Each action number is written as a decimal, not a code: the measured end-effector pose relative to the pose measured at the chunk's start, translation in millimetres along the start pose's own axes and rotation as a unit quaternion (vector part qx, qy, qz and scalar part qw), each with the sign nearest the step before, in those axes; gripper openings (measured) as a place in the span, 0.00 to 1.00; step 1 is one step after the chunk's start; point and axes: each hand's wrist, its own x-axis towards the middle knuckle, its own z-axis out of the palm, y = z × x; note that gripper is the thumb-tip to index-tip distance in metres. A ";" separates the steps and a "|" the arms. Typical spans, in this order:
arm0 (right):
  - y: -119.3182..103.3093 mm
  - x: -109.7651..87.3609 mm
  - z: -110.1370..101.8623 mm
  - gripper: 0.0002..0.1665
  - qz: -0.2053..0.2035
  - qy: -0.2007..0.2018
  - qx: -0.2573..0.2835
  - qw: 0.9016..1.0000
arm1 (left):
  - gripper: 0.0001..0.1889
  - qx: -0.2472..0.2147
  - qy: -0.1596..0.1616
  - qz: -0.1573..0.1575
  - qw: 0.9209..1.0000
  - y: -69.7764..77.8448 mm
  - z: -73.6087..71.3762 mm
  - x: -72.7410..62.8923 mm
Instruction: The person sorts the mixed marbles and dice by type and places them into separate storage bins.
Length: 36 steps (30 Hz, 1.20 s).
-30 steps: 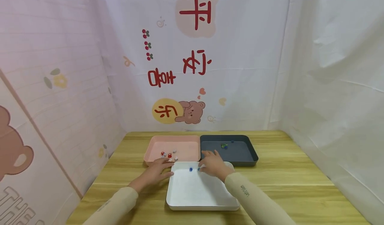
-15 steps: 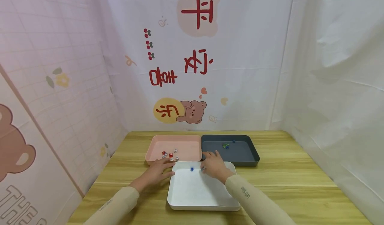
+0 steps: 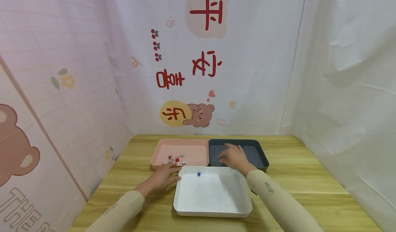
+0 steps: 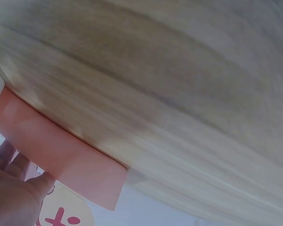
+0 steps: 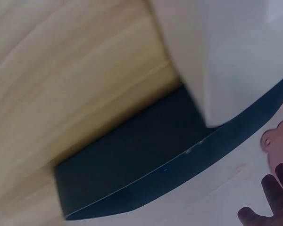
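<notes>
My right hand (image 3: 235,158) is over the near left part of the dark grey tray (image 3: 266,163), thumb and forefinger close together in a pinch on a small blue die mostly hidden by the fingertips. In the right wrist view only a few fingers (image 5: 273,193) show, at the lower right corner. My left hand (image 3: 162,178) lies with fingers extended at the white tray's left rim, beside the pink tray's near edge. Inside the white tray (image 3: 213,213), near its far side, sits one blue die (image 3: 199,174).
Several red and white dice (image 3: 177,159) lie in the near left part of the pink tray (image 3: 191,142). Another blue piece (image 3: 242,146) shows at the back of the dark tray; my right hand covers the rest there. All trays stand on a wood-grain table (image 3: 303,177), with printed cloth behind.
My right hand has picked the second blue die from the white tray and moved right and away, over the dark tray. The left hand has stayed at the white tray's edge.
</notes>
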 end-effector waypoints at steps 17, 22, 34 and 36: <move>77.0 -17.0 8.4 0.14 0.114 0.026 0.030 0.993 | 0.28 -0.001 0.003 -0.004 1.000 2.2 -0.8 -1.4; 78.7 -16.6 11.7 0.13 0.116 0.030 0.025 0.992 | 0.27 -0.001 0.000 -0.004 1.000 5.0 -1.9 -1.5; 82.7 -12.4 11.9 0.16 0.112 0.047 0.001 0.993 | 0.28 -0.005 -0.003 -0.009 1.000 6.1 -4.0 -0.6; 82.7 -11.2 11.0 0.16 0.107 0.049 0.001 0.993 | 0.27 -0.003 -0.001 -0.006 1.000 5.6 -4.4 -0.9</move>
